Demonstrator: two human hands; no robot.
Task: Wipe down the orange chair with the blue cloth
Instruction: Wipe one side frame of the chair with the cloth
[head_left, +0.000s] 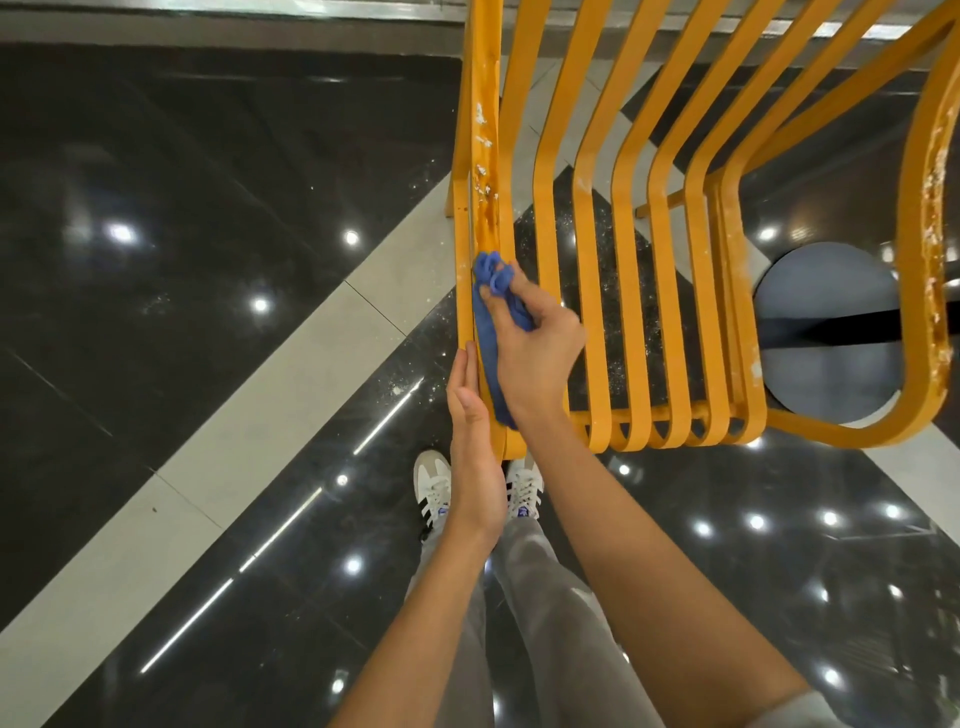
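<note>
**Blue cloth pressed to the chair's left rail**

At the far left lay a glossy black floor (208, 218) crossed by a pale grey diagonal band (291, 395), with ceiling lights mirrored in the polish. Moving right, the left hand (470, 447) lay flat, fingers straight and together, against the outer side of the orange chair's (631, 291) left rail, holding nothing. Just beside it, the right hand (535, 343) had its fingers curled round the bunched blue cloth (491, 306) and pressed it onto the same rail; a tail of the cloth hung down along the rail under the wrist. Above the cloth, the rail carried white flecks and a darker streak, possibly wet, though the view was too soft to be sure. Below the hands, two white shoes (434, 493) with dark stripes stood on the floor. Further right ran the chair's curved slats, and through its right armrest loop showed a round grey disc (826, 332) on the floor.
</note>
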